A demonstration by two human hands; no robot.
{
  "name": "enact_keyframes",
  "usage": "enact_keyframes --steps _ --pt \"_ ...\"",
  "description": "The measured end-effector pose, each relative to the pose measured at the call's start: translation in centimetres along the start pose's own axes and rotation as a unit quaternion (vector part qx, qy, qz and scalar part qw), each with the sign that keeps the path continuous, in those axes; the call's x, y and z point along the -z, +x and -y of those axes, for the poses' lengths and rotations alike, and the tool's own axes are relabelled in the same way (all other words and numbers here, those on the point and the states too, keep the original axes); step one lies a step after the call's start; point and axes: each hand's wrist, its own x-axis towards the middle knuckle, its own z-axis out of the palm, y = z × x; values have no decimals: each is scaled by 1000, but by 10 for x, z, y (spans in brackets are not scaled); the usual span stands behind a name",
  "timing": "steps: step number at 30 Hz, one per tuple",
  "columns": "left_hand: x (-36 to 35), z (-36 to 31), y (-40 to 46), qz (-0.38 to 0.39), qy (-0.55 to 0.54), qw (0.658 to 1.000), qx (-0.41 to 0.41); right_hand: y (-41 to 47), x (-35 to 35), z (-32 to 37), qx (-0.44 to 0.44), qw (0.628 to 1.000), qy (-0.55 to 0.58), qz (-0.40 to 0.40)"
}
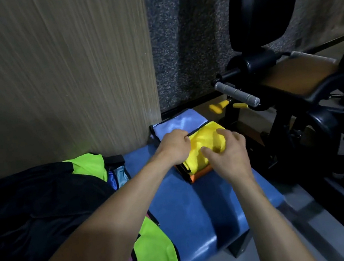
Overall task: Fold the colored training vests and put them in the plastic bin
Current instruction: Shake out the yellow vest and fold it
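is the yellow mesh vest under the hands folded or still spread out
Folded. The yellow mesh vest is a compact bundle atop an orange folded vest, gripped by the left hand while the right hand presses it.

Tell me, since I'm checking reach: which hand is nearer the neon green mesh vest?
Left. The left hand is nearer the neon green mesh vest; the right hand is farther.
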Motion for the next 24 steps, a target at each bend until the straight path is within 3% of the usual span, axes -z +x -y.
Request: enact_keyframes --steps 2,5,7,9,11,14,19,24 --pt "-4 0 -2 -31 27 999 -13 -1 -7 -1 16 993 -117 -12" --pt "-5 -4 -8 -76 139 986 -41 1 -16 -1 99 982 -163 -7" --pt "-5 -1 -13 -156 272 944 -102 4 -23 -2 130 973 -187 22" --pt "-6 6 -21 -199 297 917 -180 6 -29 -4 130 967 -212 49" --pt "-11 17 -28 -174 293 912 -227 7 -31 -5 113 966 -222 62" --pt "-16 32 -39 -110 299 931 -177 7 -33 -1 107 966 -230 56" --pt "-15 35 -41 -115 310 925 -188 10 -40 2 161 954 -250 33" --pt "-12 40 -50 -93 294 926 -217 11 -39 4 111 955 -266 74"
